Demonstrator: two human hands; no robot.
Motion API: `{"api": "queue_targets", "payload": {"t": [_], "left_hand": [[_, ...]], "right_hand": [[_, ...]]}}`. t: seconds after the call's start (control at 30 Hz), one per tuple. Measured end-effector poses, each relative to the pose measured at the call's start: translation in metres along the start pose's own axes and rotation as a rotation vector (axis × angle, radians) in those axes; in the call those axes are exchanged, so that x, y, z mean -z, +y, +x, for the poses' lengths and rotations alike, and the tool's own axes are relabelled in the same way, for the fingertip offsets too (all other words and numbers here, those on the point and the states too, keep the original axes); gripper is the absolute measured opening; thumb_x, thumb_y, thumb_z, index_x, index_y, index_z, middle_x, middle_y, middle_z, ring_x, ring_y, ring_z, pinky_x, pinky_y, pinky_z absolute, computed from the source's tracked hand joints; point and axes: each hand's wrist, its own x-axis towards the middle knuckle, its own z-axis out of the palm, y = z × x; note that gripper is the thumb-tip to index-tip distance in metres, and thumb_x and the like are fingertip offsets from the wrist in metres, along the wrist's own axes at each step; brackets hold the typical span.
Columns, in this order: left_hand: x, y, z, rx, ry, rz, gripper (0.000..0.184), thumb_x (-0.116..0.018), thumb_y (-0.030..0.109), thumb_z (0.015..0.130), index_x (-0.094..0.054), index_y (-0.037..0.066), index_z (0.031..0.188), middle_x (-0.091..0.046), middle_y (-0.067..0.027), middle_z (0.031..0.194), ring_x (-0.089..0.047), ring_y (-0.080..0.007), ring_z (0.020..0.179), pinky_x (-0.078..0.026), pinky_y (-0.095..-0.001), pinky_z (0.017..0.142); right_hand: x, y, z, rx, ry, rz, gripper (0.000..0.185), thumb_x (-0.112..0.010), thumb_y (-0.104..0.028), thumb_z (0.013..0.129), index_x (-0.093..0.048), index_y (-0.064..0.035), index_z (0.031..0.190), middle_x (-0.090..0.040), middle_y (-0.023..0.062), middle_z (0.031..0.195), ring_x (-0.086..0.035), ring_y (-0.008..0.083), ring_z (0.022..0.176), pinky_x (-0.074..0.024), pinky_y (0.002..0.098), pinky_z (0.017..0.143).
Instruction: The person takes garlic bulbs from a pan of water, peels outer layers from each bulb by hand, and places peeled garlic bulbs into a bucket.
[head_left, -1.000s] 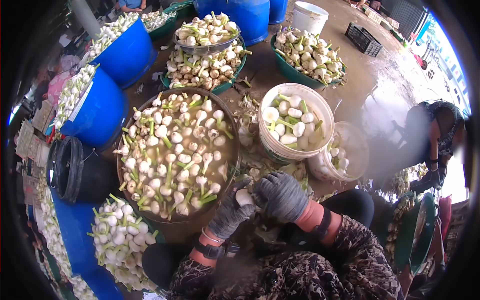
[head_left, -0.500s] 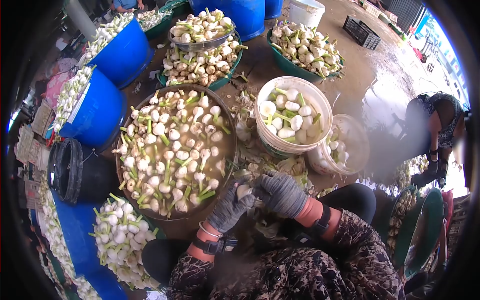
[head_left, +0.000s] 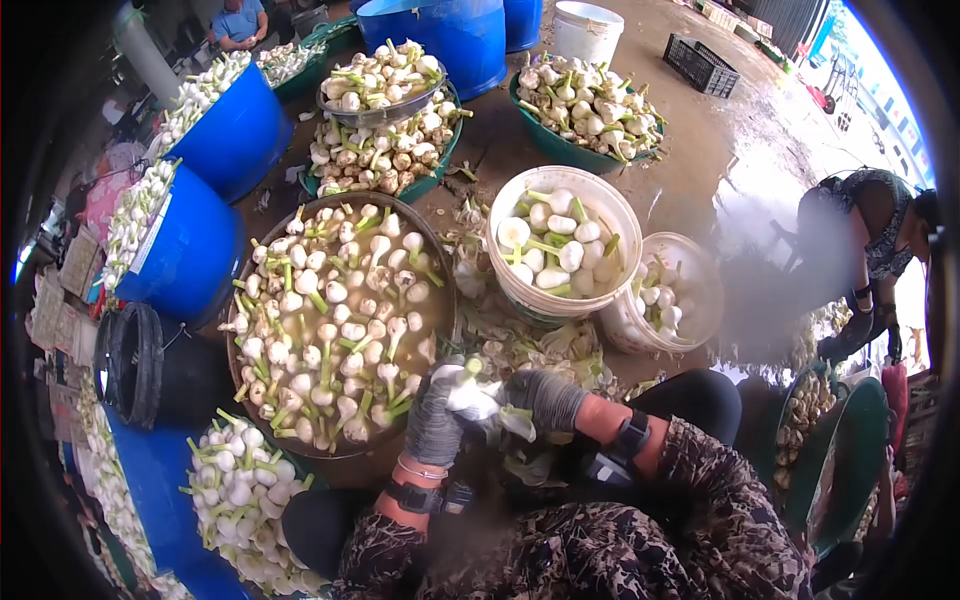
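Observation:
My left hand (head_left: 437, 412), in a grey glove, is wrapped round a white garlic bulb (head_left: 472, 398) with a short green stem. Close on its right, my gloved right hand (head_left: 548, 398) is closed, with a loose strip of garlic skin (head_left: 518, 423) hanging at its fingertips. The bulb is partly blurred. Left of my hands stands a wide round tub (head_left: 240, 375) of murky water with garlic bulbs floating in it. Beyond them a white bucket (head_left: 503, 270) holds peeled bulbs in water. Peeled-off skins (head_left: 570, 350) lie on the ground between.
A second white bucket (head_left: 712, 300) with bulbs stands at the right. Green basins (head_left: 590, 153) and blue tubs (head_left: 205, 245) of garlic surround me. A heap of clean bulbs (head_left: 240, 490) is by my left knee. One person (head_left: 870, 215) bends at the right; another person (head_left: 240, 22) sits far back.
My left hand has turned upward, bringing the bulb into view. The right hand has drawn down slightly, and a strip of skin now hangs at it. The camera view has shifted slightly.

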Motion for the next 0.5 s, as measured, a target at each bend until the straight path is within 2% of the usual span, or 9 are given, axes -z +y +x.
{"api": "queue_targets", "payload": {"t": [0.03,0.07,0.1,0.13,0.23,0.3,0.33,0.47,0.5], "left_hand": [[-0.001,0.017,0.005,0.175,-0.032,-0.540,0.040,-0.057,0.038,0.094,-0.055,0.006,0.118,-0.063,-0.0093,0.098,-0.058,-0.0184,0.075,-0.051,-0.0329,0.069],[-0.002,0.036,0.009,0.367,0.034,-1.073,0.038,-0.055,0.040,0.095,-0.056,0.007,0.114,-0.063,-0.0082,0.087,-0.056,-0.0165,0.060,-0.050,-0.0304,0.055],[0.005,0.029,0.011,0.335,0.126,-1.045,0.040,-0.055,0.043,0.095,-0.056,0.007,0.114,-0.063,-0.0086,0.087,-0.057,-0.0178,0.059,-0.049,-0.0292,0.049],[0.010,0.030,0.015,0.350,0.179,-1.023,0.041,-0.056,0.043,0.094,-0.055,0.007,0.113,-0.063,-0.0086,0.087,-0.057,-0.0180,0.059,-0.048,-0.0294,0.049],[0.016,0.046,0.021,0.219,0.131,-0.885,0.044,-0.062,0.040,0.092,-0.053,0.005,0.119,-0.064,-0.0100,0.098,-0.061,-0.0181,0.072,-0.053,-0.0313,0.062],[0.005,0.061,0.019,-0.144,0.186,-0.065,0.051,-0.068,0.031,0.089,-0.049,0.002,0.127,-0.061,-0.0100,0.108,-0.061,-0.0192,0.094,-0.053,-0.0329,0.083],[0.009,0.059,0.018,-0.076,0.111,0.147,0.060,-0.072,0.023,0.084,-0.045,0.001,0.133,-0.057,-0.0104,0.117,-0.056,-0.0201,0.108,-0.048,-0.0330,0.096],[-0.001,0.055,0.015,-0.052,0.078,0.194,0.064,-0.074,0.012,0.081,-0.043,0.002,0.136,-0.057,-0.0115,0.121,-0.057,-0.0213,0.110,-0.048,-0.0334,0.097],[-0.001,0.053,0.015,-0.051,0.071,0.196,0.064,-0.074,0.012,0.081,-0.043,0.002,0.136,-0.057,-0.0115,0.121,-0.057,-0.0213,0.110,-0.048,-0.0334,0.097]], "right_hand": [[-0.016,0.001,-0.002,0.131,-0.026,-0.270,0.027,-0.058,-0.018,0.089,-0.063,-0.0060,0.113,-0.065,0.0166,0.105,-0.064,0.0330,0.098,-0.0498,0.0388,0.086],[-0.006,-0.021,-0.004,-0.153,-0.145,-0.052,0.031,-0.056,-0.026,0.091,-0.063,-0.0064,0.114,-0.066,0.0169,0.104,-0.064,0.0334,0.097,-0.0498,0.0398,0.086],[0.006,-0.043,-0.003,-0.426,-0.265,0.167,0.035,-0.054,-0.034,0.094,-0.064,-0.0067,0.115,-0.066,0.0171,0.103,-0.064,0.0338,0.096,-0.0499,0.0407,0.085],[0.004,-0.040,-0.002,-0.390,-0.459,0.077,0.051,-0.054,-0.050,0.092,-0.063,-0.0057,0.114,-0.067,0.0178,0.108,-0.064,0.0350,0.099,-0.0487,0.0427,0.088],[0.021,-0.047,-0.008,-0.569,-0.343,-0.128,0.055,-0.053,-0.054,0.092,-0.062,-0.0049,0.115,-0.066,0.0196,0.112,-0.063,0.0365,0.102,-0.0489,0.0429,0.089],[0.038,-0.045,-0.007,-0.556,0.173,0.202,0.039,-0.057,-0.038,0.095,-0.061,-0.0044,0.116,-0.064,0.0212,0.115,-0.063,0.0359,0.103,-0.0506,0.0399,0.089],[0.051,-0.041,-0.002,-0.528,0.358,0.471,0.034,-0.059,-0.032,0.096,-0.061,-0.0045,0.116,-0.063,0.0207,0.117,-0.063,0.0357,0.103,-0.0510,0.0389,0.088],[0.084,-0.060,0.006,-0.300,0.672,0.884,0.029,-0.066,-0.023,0.090,-0.063,-0.0056,0.113,-0.065,0.0175,0.109,-0.064,0.0342,0.095,-0.0522,0.0395,0.082],[0.088,-0.061,0.007,-0.170,0.680,0.472,0.029,-0.068,-0.021,0.087,-0.065,-0.0062,0.112,-0.065,0.0159,0.103,-0.064,0.0340,0.090,-0.0523,0.0401,0.078]]}}
